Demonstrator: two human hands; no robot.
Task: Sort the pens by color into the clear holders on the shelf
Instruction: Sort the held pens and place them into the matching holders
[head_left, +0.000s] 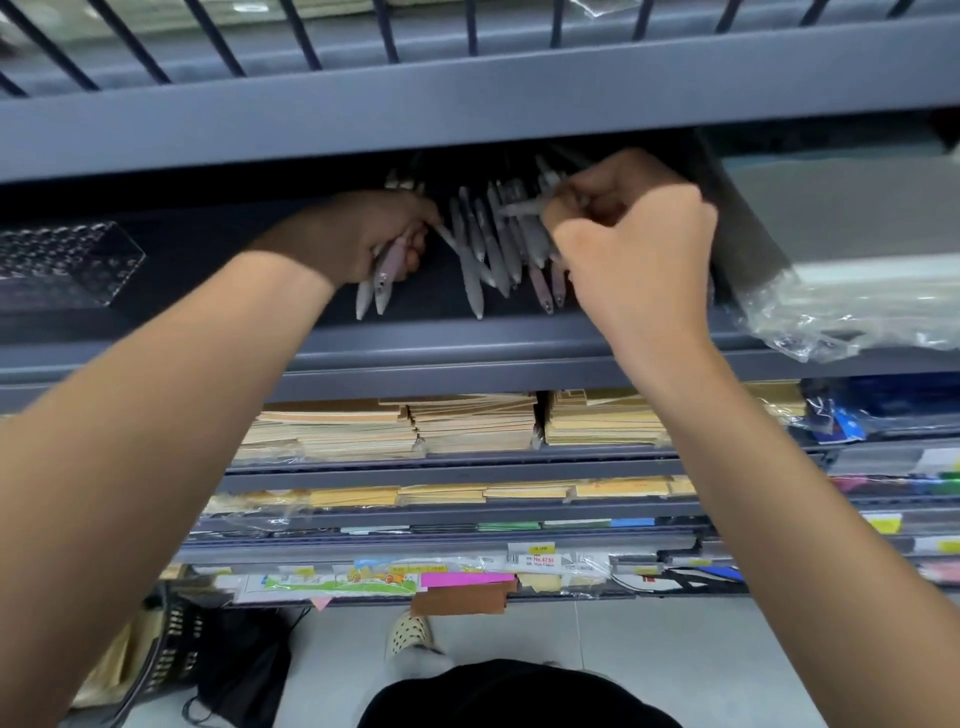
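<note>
Found a loose heap of pens (488, 249) lying on the dark grey shelf (467, 343), right between the two hands. Mostly frosted pale-grey barrels, pointed tips aimed at the front edge, plus a couple of dusty-pink ones at the right side of the heap. Pretty blurry, so couldn't make out any print on them.

Saw the left hand (363, 234) wrapped round a small bunch: a pink pen (389, 270) and a whitish pen (364, 299), tips poking out below the fist. Caught the right hand (623, 244) curled up, pinching one grey pen (519, 208) held crosswise over the heap.

Also noticed a clear holder (62, 265) further left on the same shelf, well apart from the heap. Spotted a plastic-wrapped pack (857, 306) at the right end and stacks of tan notebooks (415, 426) on the shelf below.
</note>
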